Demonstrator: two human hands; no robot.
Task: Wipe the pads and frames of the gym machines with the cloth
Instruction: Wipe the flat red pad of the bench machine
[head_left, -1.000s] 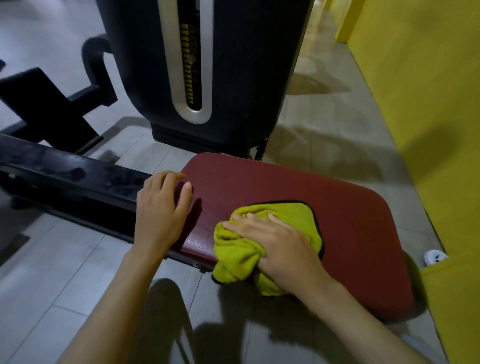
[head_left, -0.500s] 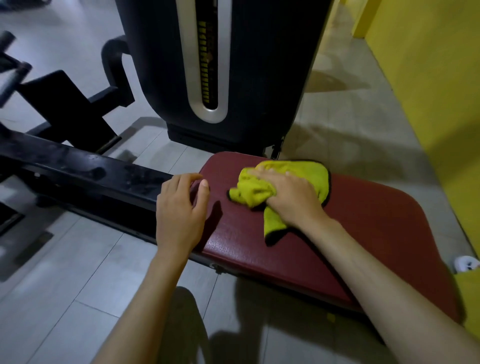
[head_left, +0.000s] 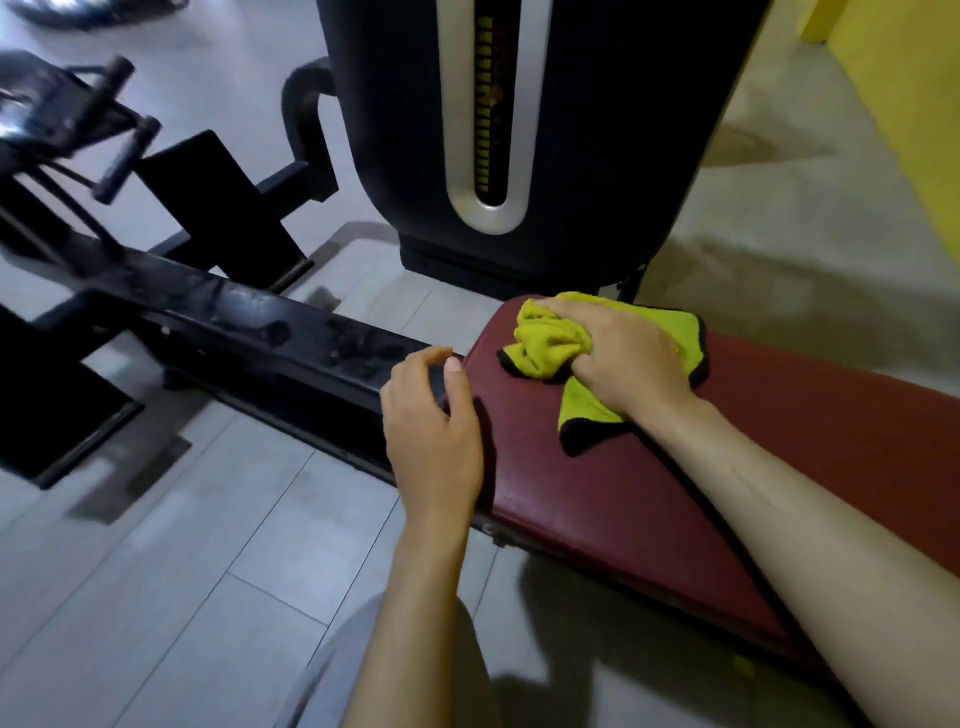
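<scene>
Your right hand (head_left: 628, 358) is clamped over the cloth (head_left: 550, 348). The fingers bunch its yellow folds into a wad and press it flat against the pad (head_left: 623, 493). The cloth sits at the pad's far left corner, close to the far edge, with one black-trimmed flap trailing out from under your wrist toward the middle. Bunching it this way seems meant to give you a thick, firm lump to push on, so the pressure goes into the red vinyl rather than sliding over it.

Your left hand (head_left: 436, 431) curls over the end of the frame beam (head_left: 249, 332), right where it meets the pad's left edge, and the thumb lies against that edge. It looks like a brace, a fixed point to lean on while the other arm reaches across.

The weight stack housing (head_left: 545, 130) stands just beyond the far edge, which leaves the cloth little room in that direction. The near edge and the right end of the pad lie well apart from the cloth. The beam beneath your left fingers shows smudges and is probably due for wiping next.
</scene>
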